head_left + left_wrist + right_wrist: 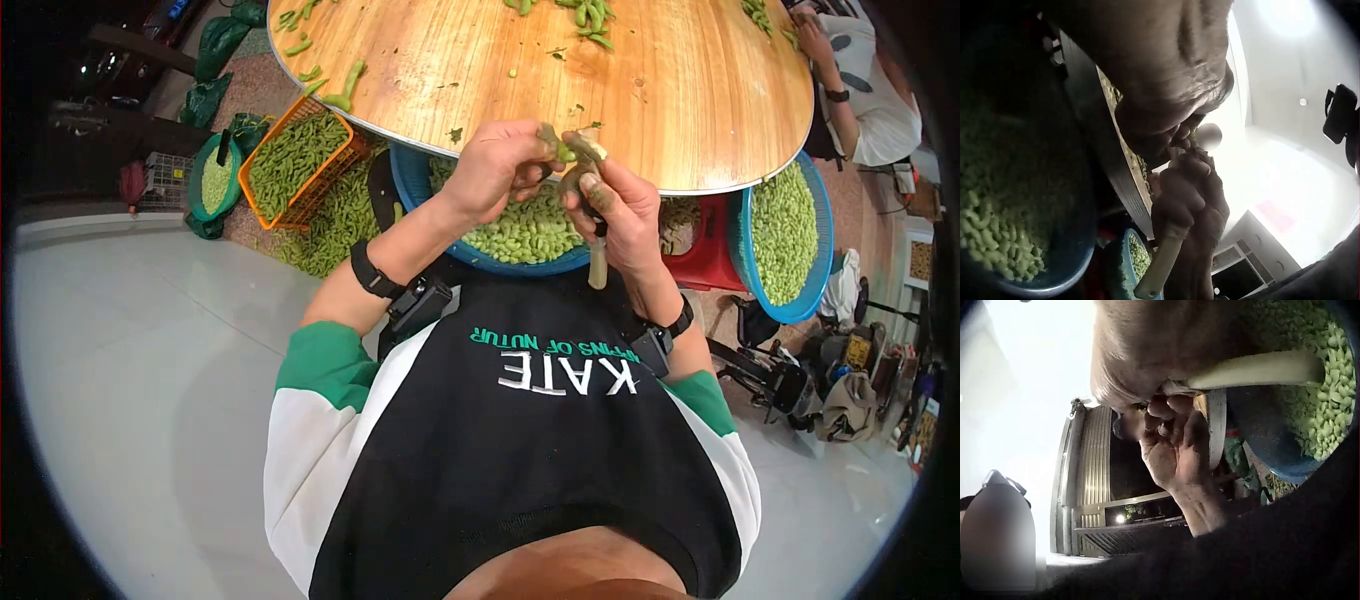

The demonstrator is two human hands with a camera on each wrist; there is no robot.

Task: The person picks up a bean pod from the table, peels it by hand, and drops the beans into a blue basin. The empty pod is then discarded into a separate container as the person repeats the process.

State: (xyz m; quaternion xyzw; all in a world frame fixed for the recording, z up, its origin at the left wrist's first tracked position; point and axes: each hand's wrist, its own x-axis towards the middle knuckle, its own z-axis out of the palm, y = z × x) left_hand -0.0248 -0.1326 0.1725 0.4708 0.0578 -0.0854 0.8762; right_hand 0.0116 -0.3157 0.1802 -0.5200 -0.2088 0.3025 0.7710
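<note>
In the head view the left hand (497,168) pinches a green pod (563,152) at its fingertips, close to the right fingers. The right hand (622,208) grips a tool with a pale handle (598,265) that sticks out below the fist; what the tool's working end is, I cannot tell. Both hands meet above a blue basin (540,268) of shelled beans (525,230). The left wrist view shows the handle (1161,265) under the right hand (1188,203). In the right wrist view the left hand's (1175,456) fingers are curled near the right hand.
A round wooden table (420,70) holds scattered pods (345,88). An orange crate (350,150) of pods stands left, near a green basin (232,195). Another blue basin (826,230) of beans is at right, beside a red stool (705,255). Another person (870,100) sits at the far right.
</note>
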